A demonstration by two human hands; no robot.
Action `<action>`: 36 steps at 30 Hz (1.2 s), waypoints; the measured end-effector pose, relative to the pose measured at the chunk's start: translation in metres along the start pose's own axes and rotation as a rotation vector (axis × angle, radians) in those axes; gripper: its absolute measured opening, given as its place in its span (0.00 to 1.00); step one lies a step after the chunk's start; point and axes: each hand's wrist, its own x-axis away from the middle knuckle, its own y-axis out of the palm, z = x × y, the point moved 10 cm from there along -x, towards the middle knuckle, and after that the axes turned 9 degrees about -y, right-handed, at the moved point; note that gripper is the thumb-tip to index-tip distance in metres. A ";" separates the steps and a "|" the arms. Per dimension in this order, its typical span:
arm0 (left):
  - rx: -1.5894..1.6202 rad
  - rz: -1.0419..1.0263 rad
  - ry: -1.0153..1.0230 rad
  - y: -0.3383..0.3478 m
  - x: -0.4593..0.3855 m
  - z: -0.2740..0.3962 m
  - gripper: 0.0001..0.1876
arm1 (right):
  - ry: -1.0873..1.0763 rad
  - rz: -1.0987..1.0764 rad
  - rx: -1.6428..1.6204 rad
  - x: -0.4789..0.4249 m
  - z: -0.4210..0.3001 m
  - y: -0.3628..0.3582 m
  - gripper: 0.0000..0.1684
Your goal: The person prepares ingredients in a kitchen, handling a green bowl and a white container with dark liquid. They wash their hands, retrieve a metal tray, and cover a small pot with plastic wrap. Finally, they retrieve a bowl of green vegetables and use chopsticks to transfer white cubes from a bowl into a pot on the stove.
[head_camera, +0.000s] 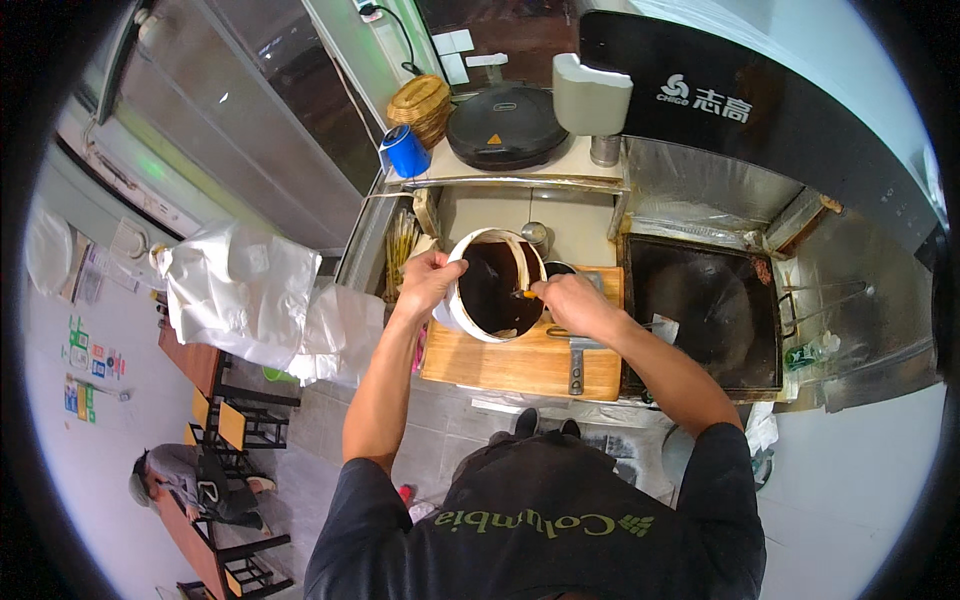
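A white plastic bucket (pixel 444 313) is tipped so that its mouth faces me above a wooden cutting board (pixel 517 371). Dark brown sauce or paste coats its inside. My left hand (pixel 433 283) grips the bucket's left rim, thumb over the edge. At the right rim, my right hand (pixel 576 301) holds a small tool with a yellow handle (pixel 531 294); its dark head is inside the bucket, and its exact kind is unclear. Below my right forearm, a metal scraper with a grey handle (pixel 576 371) lies on the board. A dark bowl (pixel 559 268) is partly hidden behind my right hand.
Right of the board is a dark flat griddle (pixel 705 315), with a green-labelled bottle (pixel 814 351) beyond it. Skewers (pixel 403 244) stand at left. A shelf behind holds a black electric griddle (pixel 508 127), wicker basket (pixel 420 109) and blue cup (pixel 405 151). A person (pixel 187 476) sits at lower left.
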 end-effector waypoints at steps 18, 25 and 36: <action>-0.019 -0.066 0.023 0.007 0.000 0.001 0.12 | -0.065 -0.093 0.245 -0.026 0.009 0.032 0.13; -0.041 -0.036 0.029 0.004 0.000 0.003 0.11 | -0.009 0.159 0.234 0.001 0.003 -0.051 0.18; -0.030 -0.014 0.000 0.007 -0.010 -0.010 0.13 | 0.093 -0.077 0.179 0.023 0.018 0.009 0.16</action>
